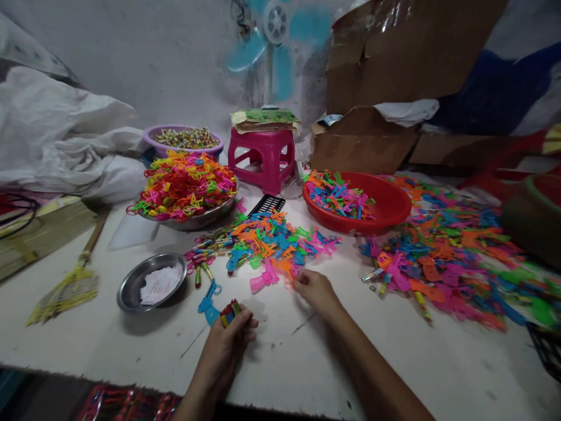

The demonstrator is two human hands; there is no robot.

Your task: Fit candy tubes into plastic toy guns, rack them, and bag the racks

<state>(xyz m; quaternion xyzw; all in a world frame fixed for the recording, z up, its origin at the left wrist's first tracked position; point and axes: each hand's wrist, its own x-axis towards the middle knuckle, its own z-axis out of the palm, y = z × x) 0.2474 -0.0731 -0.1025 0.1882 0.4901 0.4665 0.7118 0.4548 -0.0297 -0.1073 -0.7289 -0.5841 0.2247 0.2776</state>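
My left hand (228,336) is closed around several small tubes (231,311) with red, yellow and green on them, near the table's front edge. Just beyond it lies a blue toy gun (209,305). My right hand (316,290) pinches at the near edge of a heap of colourful plastic toy guns (280,240), its fingertips on an orange toy gun (287,268). A pink toy gun (264,277) lies just left of those fingertips. More tubes (202,272) lie at the heap's left side.
A steel bowl (125,292) holds paper slips. Behind it, a basin (205,215) is piled with bright plastic pieces. A red basin (394,202) holds more toy guns, and another heap (438,257) spreads at right. A pink stool (274,155), fan (277,23) and cardboard boxes (363,143) stand behind.
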